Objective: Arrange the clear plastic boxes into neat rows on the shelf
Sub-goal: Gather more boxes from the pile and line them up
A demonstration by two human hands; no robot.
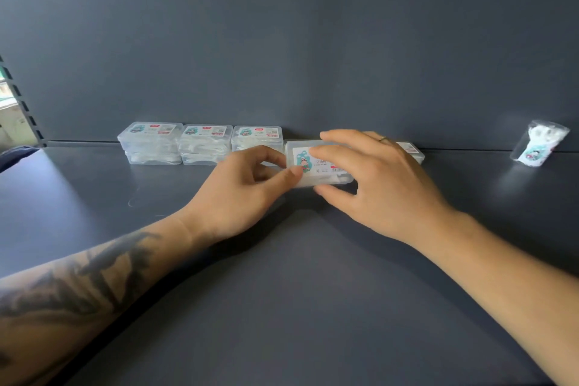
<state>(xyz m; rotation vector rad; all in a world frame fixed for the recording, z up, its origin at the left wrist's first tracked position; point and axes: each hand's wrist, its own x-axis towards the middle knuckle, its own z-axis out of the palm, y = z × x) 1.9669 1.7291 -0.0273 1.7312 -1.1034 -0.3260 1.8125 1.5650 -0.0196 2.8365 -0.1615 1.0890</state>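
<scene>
Two hands hold one clear plastic box (316, 166) near the back of the dark shelf (282, 291): the left hand (247, 191) pinches its left end, the right hand (372, 178) spans it, fingers over the far edge and thumb on the near one. Its long axis runs 9 to 3 o'clock, matching the stacked boxes (203, 142) just beside it at 9 o'clock. Another box (410, 150) shows behind the right hand. A slot in the row probably lies at 12 o'clock, nearer the right hand.

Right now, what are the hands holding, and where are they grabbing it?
Both hands hold one clear plastic box. The left hand pinches its left end; the right hand grips it with fingers over the top and thumb at the front edge.
</scene>
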